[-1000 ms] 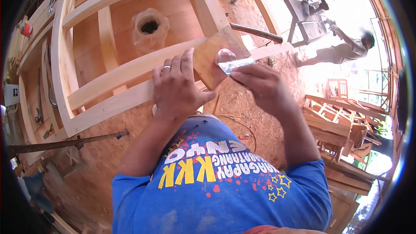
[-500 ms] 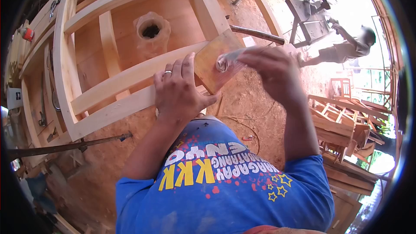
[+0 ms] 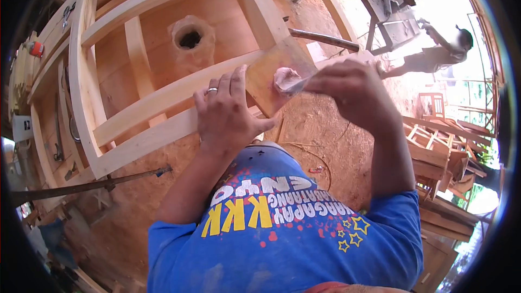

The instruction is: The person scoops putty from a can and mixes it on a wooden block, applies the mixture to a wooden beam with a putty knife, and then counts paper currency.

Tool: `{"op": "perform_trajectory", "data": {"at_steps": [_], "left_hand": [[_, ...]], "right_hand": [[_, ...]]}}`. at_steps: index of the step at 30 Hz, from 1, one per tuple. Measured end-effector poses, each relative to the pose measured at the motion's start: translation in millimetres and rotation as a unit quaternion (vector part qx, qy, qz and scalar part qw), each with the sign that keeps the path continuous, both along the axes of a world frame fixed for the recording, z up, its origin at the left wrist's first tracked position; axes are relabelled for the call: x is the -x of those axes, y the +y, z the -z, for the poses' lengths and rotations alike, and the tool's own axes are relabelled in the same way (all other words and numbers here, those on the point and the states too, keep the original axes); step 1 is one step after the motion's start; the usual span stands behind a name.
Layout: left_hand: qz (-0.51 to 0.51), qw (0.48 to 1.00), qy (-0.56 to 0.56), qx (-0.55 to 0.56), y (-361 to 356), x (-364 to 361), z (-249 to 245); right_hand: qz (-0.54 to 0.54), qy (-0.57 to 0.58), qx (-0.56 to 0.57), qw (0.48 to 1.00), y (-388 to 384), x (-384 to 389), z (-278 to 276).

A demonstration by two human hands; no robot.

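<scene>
A small yellowish-brown board (image 3: 260, 78) rests at the near corner of a pale wooden frame (image 3: 146, 135), with a lump of pinkish putty (image 3: 286, 78) on it. My left hand (image 3: 228, 106), a ring on one finger, lies flat across the frame's rail beside the board's left edge. Its fingers are stretched out and the thumb is spread to the right. My right hand (image 3: 353, 89) is closed around a putty knife (image 3: 297, 87), whose thin blade touches the putty. The knife's handle is hidden by the fingers.
A round hole (image 3: 190, 39) shows in the panel beyond the rails. A dark bar (image 3: 92, 184) juts in from the left, and a pipe (image 3: 323, 40) extends past the frame's right side. Another person (image 3: 439, 57) stands far right near a bench. Wooden pieces (image 3: 439, 157) are stacked at right.
The knife blade, earlier blurred in a sweep over the board, now sits at the right edge of a fuller putty lump. My right hand shifted slightly right; my left hand stayed in place.
</scene>
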State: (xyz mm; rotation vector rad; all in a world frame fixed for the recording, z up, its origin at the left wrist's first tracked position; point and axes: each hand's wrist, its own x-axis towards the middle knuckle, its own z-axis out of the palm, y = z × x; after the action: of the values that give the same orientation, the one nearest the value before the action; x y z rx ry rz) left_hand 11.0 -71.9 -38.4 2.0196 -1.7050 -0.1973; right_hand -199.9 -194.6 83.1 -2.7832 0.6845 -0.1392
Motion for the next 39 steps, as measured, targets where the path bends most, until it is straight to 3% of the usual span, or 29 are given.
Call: {"op": "perform_trajectory", "data": {"at_steps": [1, 4, 6, 10, 11, 14, 16, 18, 20, 21, 25, 28, 29, 33, 34, 36, 39], "left_hand": [[0.001, 1.000, 0.002, -0.004, -2.4, -0.2, -2.0], [-0.003, 1.000, 0.015, -0.013, 0.9, 1.1, -1.3], [0.000, 1.000, 0.015, 0.008, -1.0, -0.6, 3.8], [0.005, 1.000, 0.007, 0.001, 0.8, 0.7, -0.7], [0.006, 1.000, 0.012, -0.006, -0.5, -0.3, -2.4], [-0.001, 1.000, 0.016, -0.009, 0.3, 0.7, -2.1], [0.002, 1.000, 0.017, -0.005, -1.0, -0.3, -1.9], [0.005, 1.000, 0.029, -0.008, -1.2, -0.4, -0.6], [0.004, 1.000, 0.015, -0.022, 1.9, 0.7, -3.4], [0.000, 1.000, 0.008, -0.024, -0.8, 0.4, -4.8], [0.001, 1.000, 0.014, -0.017, -0.6, 0.3, -2.8], [0.002, 1.000, 0.015, -0.008, 0.8, 0.2, -1.2], [0.005, 1.000, 0.012, -0.010, 0.9, 0.1, -1.6], [-0.002, 1.000, 0.003, -0.005, -0.8, 0.9, -1.7], [-0.002, 1.000, 0.007, -0.003, -0.8, 0.0, -0.8], [0.000, 1.000, 0.016, 0.004, -1.6, 0.0, 0.1], [0.000, 1.000, 0.005, -0.018, -1.9, 0.9, -3.8]], "right_hand": [[-0.019, -0.058, 0.067, 0.996, -7.9, -2.3, -1.4], [0.008, -0.110, 0.117, 0.987, 2.1, -12.2, 14.3], [-0.021, -0.084, 0.071, 0.994, 19.6, -11.2, 47.2], [0.010, 0.019, 0.012, 1.000, 2.5, 0.7, -0.5], [-0.005, -0.041, 0.085, 0.995, -4.2, -2.3, -1.9], [0.005, -0.094, 0.103, 0.990, 4.2, -10.3, 19.4], [-0.010, -0.068, 0.066, 0.995, 19.7, -6.3, 42.0], [-0.036, -0.053, 0.036, 0.997, 9.5, 6.3, 23.3], [0.007, -0.012, 0.042, 0.999, 1.0, 4.9, 0.5], [0.018, -0.058, 0.091, 0.994, -0.7, -0.7, -1.2], [-0.002, -0.108, 0.098, 0.989, 18.9, -12.0, 51.4], [-0.046, -0.048, 0.036, 0.997, 11.9, 6.0, 20.5], [-0.010, -0.023, 0.019, 1.000, 5.5, 10.9, 13.5], [0.030, -0.110, 0.131, 0.985, 7.6, -7.3, 20.5], [0.026, -0.060, 0.073, 0.995, 16.9, -7.5, 33.4], [-0.002, -0.051, 0.070, 0.996, 25.9, -6.1, 32.8], [0.035, -0.082, -0.018, 0.996, 6.6, 8.6, 18.7]]}}
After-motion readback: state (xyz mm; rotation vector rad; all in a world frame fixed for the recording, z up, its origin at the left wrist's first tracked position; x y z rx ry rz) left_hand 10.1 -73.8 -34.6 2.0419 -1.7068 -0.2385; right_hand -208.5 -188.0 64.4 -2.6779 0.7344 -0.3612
